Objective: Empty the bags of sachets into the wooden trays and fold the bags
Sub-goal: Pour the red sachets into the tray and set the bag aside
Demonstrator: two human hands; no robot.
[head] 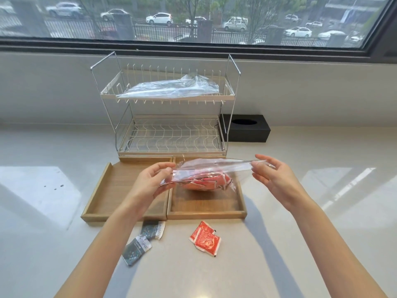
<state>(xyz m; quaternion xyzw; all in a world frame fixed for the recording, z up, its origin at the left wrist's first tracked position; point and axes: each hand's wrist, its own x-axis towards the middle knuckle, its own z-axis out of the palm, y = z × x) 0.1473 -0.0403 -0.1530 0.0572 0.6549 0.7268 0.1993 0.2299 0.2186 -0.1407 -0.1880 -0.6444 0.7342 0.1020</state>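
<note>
Glossy clear plastic bag (pixel 211 168); matt wooden trays (pixel 206 208); metal wire rack (pixel 169 134); polished countertop (pixel 322 211)

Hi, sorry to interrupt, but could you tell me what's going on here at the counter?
A person is holding a clear plastic bag of red sachets over the right wooden tray, the left hand and right hand each gripping an end. The left wooden tray looks empty. Two grey sachets and some loose red sachets lie on the counter in front of the trays. Another clear bag rests on the rack's top shelf.
</note>
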